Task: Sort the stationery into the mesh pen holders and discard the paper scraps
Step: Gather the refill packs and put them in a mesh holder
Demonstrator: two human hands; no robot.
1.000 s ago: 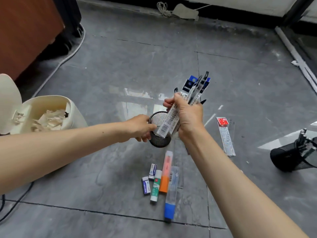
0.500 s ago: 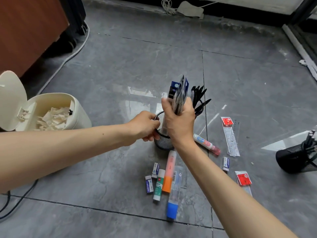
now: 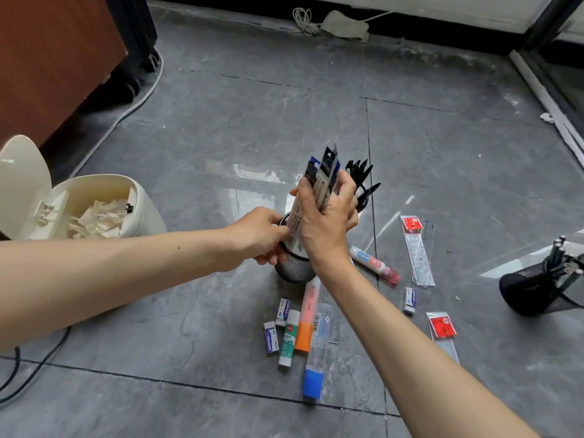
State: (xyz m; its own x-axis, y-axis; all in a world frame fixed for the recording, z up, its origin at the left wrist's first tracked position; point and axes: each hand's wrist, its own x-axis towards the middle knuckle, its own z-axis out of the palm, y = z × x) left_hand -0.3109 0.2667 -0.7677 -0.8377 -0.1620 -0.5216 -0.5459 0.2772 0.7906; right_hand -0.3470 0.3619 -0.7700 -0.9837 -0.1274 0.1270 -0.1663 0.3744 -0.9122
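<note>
My right hand (image 3: 325, 222) grips a bundle of flat packaged refills (image 3: 319, 181), held upright with its lower end inside a black mesh pen holder (image 3: 292, 270) on the floor. My left hand (image 3: 259, 235) grips that holder's rim. A second mesh holder (image 3: 361, 197) with black pens stands just behind my right hand. A third mesh holder (image 3: 543, 286) stands tilted at the right edge. Erasers (image 3: 271, 337), a glue stick (image 3: 289, 339), an orange highlighter (image 3: 306, 317) and a blue-capped tube (image 3: 316, 352) lie in front.
A cream bin (image 3: 104, 191) with its lid open holds paper scraps (image 3: 94, 218) at the left. Packaged rulers (image 3: 417, 248) (image 3: 441, 327), a small eraser (image 3: 409, 300) and a pink-capped tube (image 3: 374, 263) lie on the grey tiles to the right. A cable (image 3: 126, 112) runs past wooden furniture.
The holder was tipped towards me with the bundle slanted beside it. Now it stands upright on the floor and my right hand has turned the bundle upright into its mouth.
</note>
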